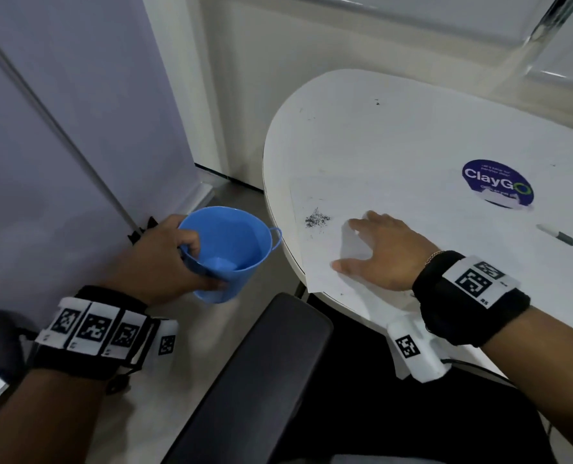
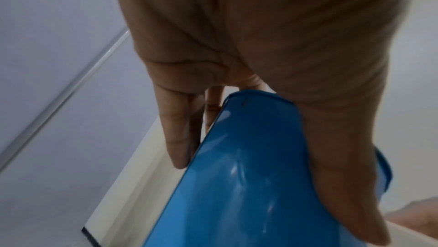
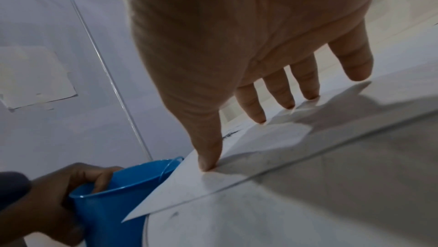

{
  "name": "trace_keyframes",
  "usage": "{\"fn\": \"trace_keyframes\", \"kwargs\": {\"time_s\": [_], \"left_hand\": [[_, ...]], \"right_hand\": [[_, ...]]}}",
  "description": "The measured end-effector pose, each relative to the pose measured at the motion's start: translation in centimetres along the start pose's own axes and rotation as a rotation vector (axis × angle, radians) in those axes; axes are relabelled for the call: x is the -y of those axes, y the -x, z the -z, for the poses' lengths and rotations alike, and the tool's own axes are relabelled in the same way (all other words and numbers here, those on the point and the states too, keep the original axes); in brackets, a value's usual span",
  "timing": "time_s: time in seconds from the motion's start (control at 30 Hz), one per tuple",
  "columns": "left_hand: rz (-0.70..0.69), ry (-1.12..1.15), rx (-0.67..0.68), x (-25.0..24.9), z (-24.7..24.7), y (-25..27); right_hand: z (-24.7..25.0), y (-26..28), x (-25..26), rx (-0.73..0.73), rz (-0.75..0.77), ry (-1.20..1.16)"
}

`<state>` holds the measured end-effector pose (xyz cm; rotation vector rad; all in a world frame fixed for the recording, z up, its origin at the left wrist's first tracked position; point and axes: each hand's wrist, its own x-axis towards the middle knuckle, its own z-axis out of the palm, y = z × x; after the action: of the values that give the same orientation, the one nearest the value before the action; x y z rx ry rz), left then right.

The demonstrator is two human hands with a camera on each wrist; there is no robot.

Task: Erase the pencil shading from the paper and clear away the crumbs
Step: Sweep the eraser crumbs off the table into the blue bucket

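A white paper sheet (image 1: 422,229) lies on the round white table (image 1: 378,128), its near corner poking past the table's rim. A small dark pile of eraser crumbs (image 1: 316,220) sits near the sheet's left edge. My right hand (image 1: 378,249) lies flat on the paper (image 3: 272,136), fingers spread, just right of the crumbs (image 3: 228,134). My left hand (image 1: 164,252) grips the rim of a small blue bucket (image 1: 228,252) held in the air left of and below the table edge. The bucket (image 2: 249,176) fills the left wrist view between thumb and fingers; the bucket (image 3: 113,198) also shows below the paper's corner.
A white eraser with a dark end (image 1: 557,234) lies on the table to the right. A blue ClayGo sticker (image 1: 497,184) is on the tabletop. A dark chair seat (image 1: 255,380) is below the table edge. A pale wall panel (image 1: 60,128) stands to the left.
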<state>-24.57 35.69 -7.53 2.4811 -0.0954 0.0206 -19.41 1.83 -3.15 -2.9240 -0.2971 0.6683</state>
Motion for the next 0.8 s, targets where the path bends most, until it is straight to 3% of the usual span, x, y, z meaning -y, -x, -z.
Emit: {"fn": "trace_keyframes", "kwargs": {"time_s": [0.17,0.3,0.8], "left_hand": [[0.000,0.000,0.061,1.4,-1.2,0.2],[0.008,-0.050,0.117,1.1,-1.5,0.7],[-0.175,-0.071,0.164,-1.0,-3.6,-0.2]], "right_hand": [[-0.3,-0.4,0.8,-0.022,0.000,-0.072],[-1.1,-0.7,2.5,0.055,0.062,-0.056],[-1.8,-1.3,3.0,0.020,0.152,0.064]]}}
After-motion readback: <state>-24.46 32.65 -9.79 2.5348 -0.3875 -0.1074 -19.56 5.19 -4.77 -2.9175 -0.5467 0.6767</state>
